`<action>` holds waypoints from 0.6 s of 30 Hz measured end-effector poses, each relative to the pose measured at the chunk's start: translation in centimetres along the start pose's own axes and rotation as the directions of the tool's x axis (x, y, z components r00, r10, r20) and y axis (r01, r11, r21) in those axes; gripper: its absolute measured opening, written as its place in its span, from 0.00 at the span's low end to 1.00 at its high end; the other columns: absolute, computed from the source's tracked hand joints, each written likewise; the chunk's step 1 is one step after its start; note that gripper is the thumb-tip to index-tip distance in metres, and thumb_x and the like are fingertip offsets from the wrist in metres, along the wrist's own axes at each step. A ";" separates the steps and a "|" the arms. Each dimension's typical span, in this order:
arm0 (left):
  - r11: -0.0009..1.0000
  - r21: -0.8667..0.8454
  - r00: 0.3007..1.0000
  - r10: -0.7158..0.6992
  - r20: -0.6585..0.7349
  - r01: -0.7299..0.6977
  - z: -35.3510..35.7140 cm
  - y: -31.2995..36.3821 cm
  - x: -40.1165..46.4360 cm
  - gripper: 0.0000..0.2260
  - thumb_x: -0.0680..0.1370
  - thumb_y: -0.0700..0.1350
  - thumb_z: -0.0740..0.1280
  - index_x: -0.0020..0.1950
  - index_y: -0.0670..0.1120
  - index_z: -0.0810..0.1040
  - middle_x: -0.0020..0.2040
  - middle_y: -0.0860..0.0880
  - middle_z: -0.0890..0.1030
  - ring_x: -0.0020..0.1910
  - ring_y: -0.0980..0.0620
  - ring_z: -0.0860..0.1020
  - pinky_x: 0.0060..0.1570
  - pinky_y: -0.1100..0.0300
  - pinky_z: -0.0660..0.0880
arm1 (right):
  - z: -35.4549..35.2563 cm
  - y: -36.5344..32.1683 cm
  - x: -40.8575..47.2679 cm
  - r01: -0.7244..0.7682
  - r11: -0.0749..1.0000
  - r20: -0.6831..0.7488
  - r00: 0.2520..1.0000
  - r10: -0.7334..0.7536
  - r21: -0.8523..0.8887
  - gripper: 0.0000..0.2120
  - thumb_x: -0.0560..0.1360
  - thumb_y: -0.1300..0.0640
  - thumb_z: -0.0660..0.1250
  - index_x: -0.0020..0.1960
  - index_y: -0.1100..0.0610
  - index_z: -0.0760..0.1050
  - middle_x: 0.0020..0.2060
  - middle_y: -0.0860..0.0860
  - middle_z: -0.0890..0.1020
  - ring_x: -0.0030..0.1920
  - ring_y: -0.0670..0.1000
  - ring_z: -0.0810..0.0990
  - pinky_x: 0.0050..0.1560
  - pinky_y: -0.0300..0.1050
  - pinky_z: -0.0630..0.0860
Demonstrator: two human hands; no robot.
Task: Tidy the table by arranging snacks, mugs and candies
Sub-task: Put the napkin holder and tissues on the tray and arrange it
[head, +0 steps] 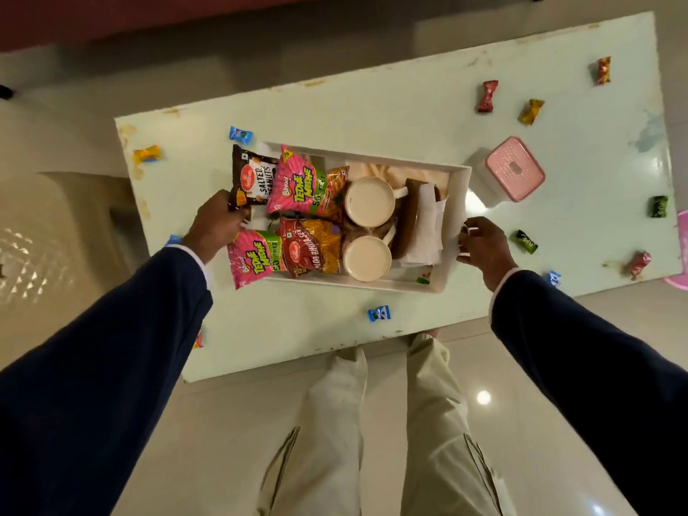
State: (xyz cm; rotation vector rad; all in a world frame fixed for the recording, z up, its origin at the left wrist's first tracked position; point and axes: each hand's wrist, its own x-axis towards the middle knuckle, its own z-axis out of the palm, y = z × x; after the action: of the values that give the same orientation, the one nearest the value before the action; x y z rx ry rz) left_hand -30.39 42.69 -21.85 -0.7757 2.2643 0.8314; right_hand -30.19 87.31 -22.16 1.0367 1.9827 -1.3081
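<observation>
Glossy pale table top point(409, 117) chipped at edges, shiny crinkled foil snack packets point(298, 182), smooth matt cream mugs point(369, 201), pink plastic lidded box point(515, 168), polished floor tiles point(521, 404)

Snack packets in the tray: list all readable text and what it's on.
"SALTED PEANUTS": dark packet.
"Bingo! TEDHE MEDHE": upper pink packet.
"Bingo! TEDHE MEDHE", "FREE": lower pink packet.
"BHUJIA SEV", partly covered: red packet.
Candy wrappers, for example the blue candy: too small to read.
</observation>
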 end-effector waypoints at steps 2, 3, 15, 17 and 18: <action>0.998 -0.054 0.998 -0.034 -0.047 0.031 -0.1 -1.9 -0.8 0.16 0.77 0.48 0.65 0.62 0.43 0.78 0.57 0.40 0.82 0.56 0.36 0.80 0.53 0.47 0.75 | 1.0 -2.2 0.5 0.013 0.999 0.033 0.999 -0.012 -0.051 0.12 0.78 0.69 0.59 0.53 0.55 0.73 0.36 0.51 0.77 0.35 0.51 0.76 0.36 0.44 0.79; 0.994 -0.097 0.997 -0.053 -0.064 0.046 0.1 -2.7 -1.2 0.16 0.77 0.47 0.65 0.62 0.42 0.78 0.57 0.40 0.82 0.56 0.36 0.80 0.54 0.46 0.75 | 1.4 -3.2 0.8 0.005 0.999 0.042 0.999 -0.002 -0.053 0.11 0.78 0.68 0.58 0.51 0.54 0.73 0.33 0.50 0.77 0.34 0.51 0.75 0.32 0.41 0.78; 0.921 -0.362 0.980 -0.185 -0.079 0.145 1.6 -7.2 -3.3 0.12 0.80 0.46 0.65 0.61 0.45 0.75 0.53 0.44 0.81 0.50 0.45 0.80 0.49 0.51 0.75 | 5.3 -6.9 2.3 0.067 0.954 0.135 0.990 -0.029 -0.291 0.10 0.78 0.67 0.58 0.54 0.55 0.72 0.39 0.52 0.78 0.37 0.50 0.78 0.38 0.45 0.77; 0.925 -0.353 0.980 -0.181 -0.079 0.142 1.7 -7.3 -3.5 0.12 0.80 0.46 0.64 0.62 0.45 0.75 0.54 0.45 0.81 0.51 0.45 0.80 0.50 0.51 0.75 | 5.3 -6.8 2.2 0.079 0.952 0.133 0.990 -0.041 -0.295 0.11 0.78 0.67 0.58 0.55 0.55 0.73 0.40 0.52 0.79 0.37 0.50 0.78 0.38 0.44 0.78; 0.925 -0.355 0.979 -0.182 -0.088 0.140 1.7 -7.1 -3.6 0.12 0.80 0.46 0.64 0.63 0.45 0.74 0.55 0.45 0.80 0.52 0.45 0.80 0.51 0.50 0.75 | 5.3 -6.7 2.2 0.078 0.953 0.128 0.991 -0.042 -0.291 0.11 0.79 0.67 0.58 0.56 0.55 0.73 0.41 0.52 0.79 0.37 0.50 0.78 0.39 0.44 0.78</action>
State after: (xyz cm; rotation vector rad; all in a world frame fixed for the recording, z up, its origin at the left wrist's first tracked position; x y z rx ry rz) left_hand -22.56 40.52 -22.97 -1.1841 2.1437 1.1492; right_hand -36.83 81.55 -22.49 0.7425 2.0525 -1.0351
